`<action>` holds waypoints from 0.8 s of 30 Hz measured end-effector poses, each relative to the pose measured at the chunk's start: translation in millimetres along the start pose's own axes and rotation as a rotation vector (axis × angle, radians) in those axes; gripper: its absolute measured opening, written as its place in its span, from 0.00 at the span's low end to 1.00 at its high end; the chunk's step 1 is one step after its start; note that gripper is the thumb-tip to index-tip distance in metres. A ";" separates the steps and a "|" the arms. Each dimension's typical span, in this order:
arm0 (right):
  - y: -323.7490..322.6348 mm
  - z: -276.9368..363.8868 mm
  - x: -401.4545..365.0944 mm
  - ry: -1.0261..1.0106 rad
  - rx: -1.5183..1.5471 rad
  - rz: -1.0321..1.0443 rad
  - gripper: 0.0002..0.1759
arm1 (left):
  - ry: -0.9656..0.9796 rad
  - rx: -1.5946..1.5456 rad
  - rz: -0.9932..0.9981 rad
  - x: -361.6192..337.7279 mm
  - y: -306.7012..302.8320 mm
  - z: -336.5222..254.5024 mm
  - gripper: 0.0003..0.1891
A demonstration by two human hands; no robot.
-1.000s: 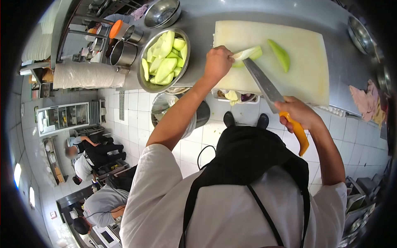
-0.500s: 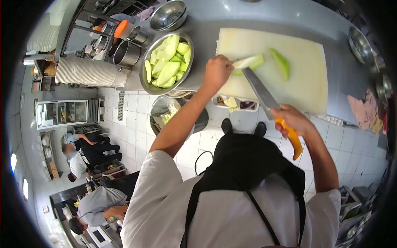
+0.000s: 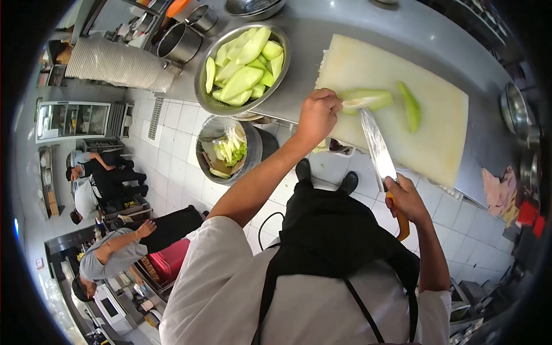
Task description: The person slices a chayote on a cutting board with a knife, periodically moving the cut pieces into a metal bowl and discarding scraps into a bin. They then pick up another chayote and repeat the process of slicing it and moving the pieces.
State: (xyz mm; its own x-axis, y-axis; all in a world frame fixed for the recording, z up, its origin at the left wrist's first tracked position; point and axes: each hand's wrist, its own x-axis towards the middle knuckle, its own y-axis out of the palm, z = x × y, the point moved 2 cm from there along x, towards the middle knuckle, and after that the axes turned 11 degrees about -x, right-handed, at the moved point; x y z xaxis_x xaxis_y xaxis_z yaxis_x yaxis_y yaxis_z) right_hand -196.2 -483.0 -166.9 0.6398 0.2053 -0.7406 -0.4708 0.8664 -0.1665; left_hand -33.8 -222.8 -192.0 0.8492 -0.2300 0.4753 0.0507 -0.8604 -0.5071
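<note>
My left hand [image 3: 319, 117] is closed on the left end of a peeled, pale green vegetable piece [image 3: 376, 100], its whitish core facing up. A second green piece [image 3: 409, 107] lies just to its right, on the white cutting board [image 3: 436, 144]. In my right hand [image 3: 407, 199] is a large kitchen knife [image 3: 376, 144] with a yellow-orange handle. The blade points away from me, its tip right at the near side of the held piece. Left of the board, a metal colander bowl [image 3: 202, 86] is heaped with similar peeled pieces.
Below the counter edge stands a bin [image 3: 253, 150] with peelings in it. Metal pots [image 3: 179, 43] and stacked plates [image 3: 115, 64] are at the left. Steel bowls [image 3: 516, 109] and a pink cloth [image 3: 498, 187] lie at the right. Several people [image 3: 112, 253] stand in the background.
The held piece has turned more of its core side upward. The knife has swung to a steeper angle, its tip still by the piece. The view has shifted, showing more of the bin.
</note>
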 end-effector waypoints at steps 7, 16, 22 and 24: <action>7.8 11.2 6.5 -0.031 0.073 0.040 0.18 | -0.111 -0.122 -0.004 2.4 2.6 2.8 0.08; -38.7 9.1 -62.3 0.083 -0.140 -0.193 0.17 | -0.197 0.006 0.056 2.9 6.0 -12.9 0.04; -40.8 -11.2 -92.1 0.146 -0.069 -0.346 0.17 | -0.196 0.265 0.473 61.6 1.0 -47.0 0.16; -34.1 -16.0 -96.7 0.173 -0.026 -0.345 0.17 | 0.103 0.263 0.597 88.3 4.1 -32.6 0.23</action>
State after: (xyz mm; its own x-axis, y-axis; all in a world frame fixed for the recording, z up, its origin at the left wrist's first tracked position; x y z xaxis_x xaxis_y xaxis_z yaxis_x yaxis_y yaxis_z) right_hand -251.7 -539.7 -100.0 0.6527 -0.1781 -0.7364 -0.2618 0.8591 -0.4398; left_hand 24.3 -261.5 -128.7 0.7173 -0.6868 0.1177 -0.2759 -0.4350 -0.8571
